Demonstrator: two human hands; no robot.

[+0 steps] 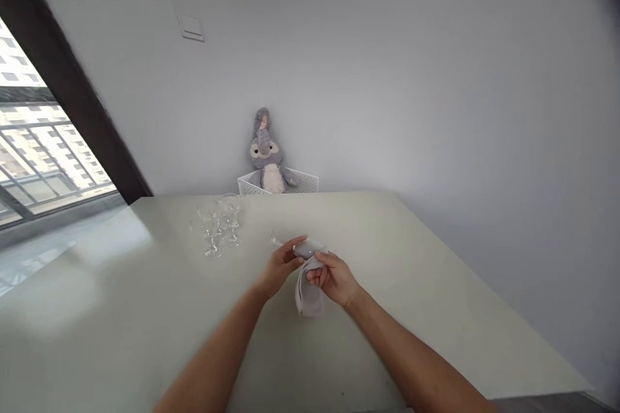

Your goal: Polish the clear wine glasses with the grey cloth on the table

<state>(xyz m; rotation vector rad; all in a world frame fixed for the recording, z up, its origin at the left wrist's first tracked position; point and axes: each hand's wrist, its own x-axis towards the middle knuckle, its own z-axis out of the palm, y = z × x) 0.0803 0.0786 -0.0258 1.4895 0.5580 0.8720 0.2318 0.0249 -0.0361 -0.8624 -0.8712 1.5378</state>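
Tipped on its side above the table, a clear stemmed glass [305, 249] lies between my two hands, its foot pointing left and its bowl to the right. My left hand [283, 264] is closed around the glass near the base of the bowl. In my right hand [334, 276] a pale grey cloth [310, 297] is pinched against the bowl's rim, and the rest of it hangs down toward the table. My fingers and the cloth hide part of the bowl.
Several clear stemmed glasses [213, 226] stand together on the pale table [145, 335] at the far left. Behind the table's back edge, a grey plush toy [272, 174] sits in a white perforated basket [305, 182] by the wall. A window with a railing is at the left.
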